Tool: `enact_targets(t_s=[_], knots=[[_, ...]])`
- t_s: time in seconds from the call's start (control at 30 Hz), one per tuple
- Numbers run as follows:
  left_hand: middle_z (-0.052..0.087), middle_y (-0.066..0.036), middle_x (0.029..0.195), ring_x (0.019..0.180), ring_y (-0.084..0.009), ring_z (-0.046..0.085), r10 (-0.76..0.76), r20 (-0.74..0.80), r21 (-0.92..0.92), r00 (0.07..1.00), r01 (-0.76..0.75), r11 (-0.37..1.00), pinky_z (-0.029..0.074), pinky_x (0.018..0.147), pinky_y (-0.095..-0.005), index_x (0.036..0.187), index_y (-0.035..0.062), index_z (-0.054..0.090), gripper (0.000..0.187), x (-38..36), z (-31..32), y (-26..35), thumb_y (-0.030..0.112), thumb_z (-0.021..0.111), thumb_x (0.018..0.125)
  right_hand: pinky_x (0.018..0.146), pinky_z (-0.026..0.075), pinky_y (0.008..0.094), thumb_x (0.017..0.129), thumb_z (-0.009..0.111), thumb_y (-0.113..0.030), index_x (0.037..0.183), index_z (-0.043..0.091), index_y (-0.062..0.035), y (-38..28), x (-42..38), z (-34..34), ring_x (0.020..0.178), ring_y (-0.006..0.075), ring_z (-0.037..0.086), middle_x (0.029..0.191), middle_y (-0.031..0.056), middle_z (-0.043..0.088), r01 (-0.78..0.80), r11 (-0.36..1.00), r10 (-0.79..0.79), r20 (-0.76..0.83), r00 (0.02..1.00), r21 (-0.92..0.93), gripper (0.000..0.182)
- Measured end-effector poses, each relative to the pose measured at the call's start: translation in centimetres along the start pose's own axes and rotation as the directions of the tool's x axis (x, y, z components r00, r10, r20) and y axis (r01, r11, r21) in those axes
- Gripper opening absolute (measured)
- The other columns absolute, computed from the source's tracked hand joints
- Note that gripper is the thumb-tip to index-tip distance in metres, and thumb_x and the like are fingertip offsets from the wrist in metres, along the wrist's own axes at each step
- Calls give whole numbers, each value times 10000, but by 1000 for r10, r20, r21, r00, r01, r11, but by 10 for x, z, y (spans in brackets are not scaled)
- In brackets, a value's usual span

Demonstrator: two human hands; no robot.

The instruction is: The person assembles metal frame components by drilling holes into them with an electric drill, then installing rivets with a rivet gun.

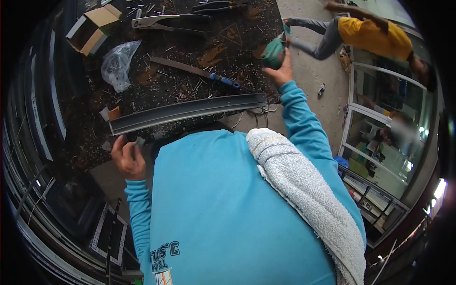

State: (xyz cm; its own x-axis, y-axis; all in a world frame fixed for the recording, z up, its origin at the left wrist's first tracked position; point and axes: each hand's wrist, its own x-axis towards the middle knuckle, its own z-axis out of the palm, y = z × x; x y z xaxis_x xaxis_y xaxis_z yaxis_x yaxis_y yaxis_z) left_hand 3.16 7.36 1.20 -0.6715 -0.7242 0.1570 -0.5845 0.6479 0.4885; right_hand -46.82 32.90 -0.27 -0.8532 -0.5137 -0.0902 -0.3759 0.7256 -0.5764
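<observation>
My right hand is wrapped round a green power tool at the table's right edge. At the left end of a long dark metal profile, my left hand has its fingers curled, with a small grey piece at the fingertips. The profile lies along the near edge of the dark table. Beyond it rests a file with a blue handle. A clear plastic bag sits to the left of the file.
An open cardboard box, locking pliers, another pair of pliers and scattered metal bits are on the table. A person in a yellow shirt is beyond the right edge. Long profiles stand at left.
</observation>
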Motion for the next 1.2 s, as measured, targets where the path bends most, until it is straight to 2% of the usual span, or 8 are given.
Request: enact_targets(t_s=[0.17,0.27,0.5,0.87,1.0,1.03,1.13,1.2], knots=[[440,-129,1460,1352,-386,375,561,299,-230,772,-512,827,294,1117,-522,775,80,590,111,67,23,50,59,688,728,766,493,307,704,722,-199,1397,404,-48,-29,-35,-119,876,165,584,1087,91,583,-286,761,89,343,935,582,777],[448,-128,1453,1340,-378,390,605,406,-178,684,-591,787,286,1118,-538,756,92,596,94,79,56,53,87,681,715,744,477,289,743,700,-303,1296,474,6,-87,-67,-168,846,154,570,1058,86,593,-401,689,108,462,880,603,673],[469,-116,1435,1281,-346,446,570,336,-167,749,-548,819,331,1072,-511,741,111,627,87,77,64,53,93,691,684,926,455,358,660,706,-283,1380,415,52,-129,-114,-206,1053,258,595,1217,167,586,-358,771,20,542,840,527,846],[500,-130,1383,1232,-360,459,477,232,-176,848,-446,878,335,1027,-523,788,130,660,92,76,81,82,104,686,704,1000,401,323,516,747,-269,1490,249,36,-199,-106,-157,1193,229,514,1375,149,476,-364,846,-41,727,685,391,1136],[609,-125,1136,1031,-287,590,340,32,-555,940,-266,788,486,868,-378,909,65,613,152,75,29,88,17,685,784,1099,284,334,515,739,-242,1491,248,37,-226,-98,-134,1282,275,467,1411,180,452,-260,864,-205,774,599,431,1128],[617,-103,1032,917,-224,602,81,30,-627,996,-44,778,495,786,-326,920,52,602,122,66,16,79,27,672,822,1102,279,334,520,740,-234,1492,247,34,-238,-99,-127,1286,279,465,1408,184,454,-257,867,-219,791,572,426,1123],[616,-49,825,698,-96,574,-515,-76,-598,854,374,709,483,629,-234,918,38,579,96,42,1,24,93,655,899,1086,308,348,579,737,-178,1500,236,17,-256,-99,-101,1250,297,498,1344,205,506,-156,891,-317,829,460,427,1067],[619,-40,779,680,-104,577,-618,-130,-559,775,458,692,491,616,-258,890,26,573,136,32,2,-10,110,679,874,1066,340,360,605,731,-161,1502,229,11,-270,-95,-83,1217,312,528,1308,214,532,-71,921,-340,881,328,382,1043]])
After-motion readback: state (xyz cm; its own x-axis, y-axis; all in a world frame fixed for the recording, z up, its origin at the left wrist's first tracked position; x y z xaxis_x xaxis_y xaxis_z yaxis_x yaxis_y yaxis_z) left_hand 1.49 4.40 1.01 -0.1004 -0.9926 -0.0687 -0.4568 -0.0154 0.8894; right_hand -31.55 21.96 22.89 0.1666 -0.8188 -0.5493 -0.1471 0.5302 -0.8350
